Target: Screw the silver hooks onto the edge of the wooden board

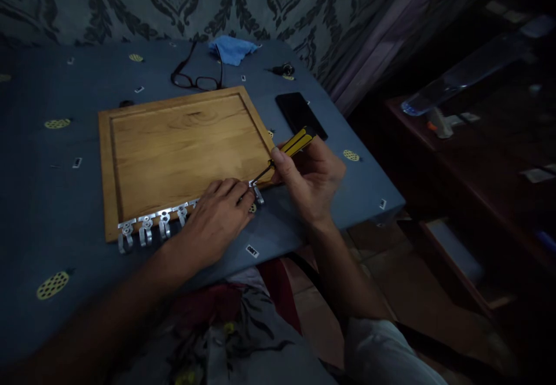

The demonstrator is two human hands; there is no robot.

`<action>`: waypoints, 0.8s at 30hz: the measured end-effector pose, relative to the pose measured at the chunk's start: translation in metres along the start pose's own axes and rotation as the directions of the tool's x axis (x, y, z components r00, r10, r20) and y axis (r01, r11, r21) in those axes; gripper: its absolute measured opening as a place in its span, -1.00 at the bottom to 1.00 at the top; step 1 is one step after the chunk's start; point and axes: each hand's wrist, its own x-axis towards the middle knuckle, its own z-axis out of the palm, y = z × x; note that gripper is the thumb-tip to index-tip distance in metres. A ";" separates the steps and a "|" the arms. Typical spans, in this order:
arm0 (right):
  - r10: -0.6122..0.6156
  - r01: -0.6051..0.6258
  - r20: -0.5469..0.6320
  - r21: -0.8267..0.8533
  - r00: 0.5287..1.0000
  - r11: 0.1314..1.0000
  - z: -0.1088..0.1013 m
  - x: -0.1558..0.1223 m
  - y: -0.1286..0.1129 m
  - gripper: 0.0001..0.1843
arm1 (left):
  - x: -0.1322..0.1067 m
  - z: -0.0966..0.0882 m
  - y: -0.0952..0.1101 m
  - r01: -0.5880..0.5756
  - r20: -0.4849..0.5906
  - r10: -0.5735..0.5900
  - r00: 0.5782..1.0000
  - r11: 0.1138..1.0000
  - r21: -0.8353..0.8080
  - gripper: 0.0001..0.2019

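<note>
A wooden board (186,147) with a raised frame lies flat on the table. Along its near edge runs a metal hook rail (164,216) with several double hooks hanging over the side. My left hand (219,214) lies across the right part of this rail, fingers bent together and pressing it against the board; the part beneath is hidden. In my right hand (310,179) is a screwdriver (295,142) with a yellow and black handle, gripped between thumb and fingers. Its shaft slants down to the left, and the tip meets the rail beside my left fingertips. Any screw there is too small to make out.
Eyeglasses (197,81) and a blue cloth (233,49) lie behind the board. A black phone (300,114) sits to its right, with a small dark object (282,69) farther back. Beyond the table's right edge, a clear bottle (464,72) rests on dark furniture (447,153).
</note>
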 end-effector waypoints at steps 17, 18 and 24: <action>0.059 -0.135 0.341 0.202 0.938 0.970 -0.013 0.018 -0.015 -0.72 | 0.000 0.001 0.000 -0.012 -0.028 0.013 1.000 0.999 0.033 -0.77; 0.051 -0.115 0.313 0.188 0.948 0.975 -0.011 0.018 -0.014 -0.74 | 0.000 0.001 0.000 -0.012 -0.032 0.013 0.999 0.999 0.036 -0.77; -0.005 0.008 0.111 -0.021 0.994 1.000 0.002 0.013 -0.006 -0.62 | 0.000 0.002 -0.001 -0.023 -0.057 0.024 0.998 0.999 0.027 -0.76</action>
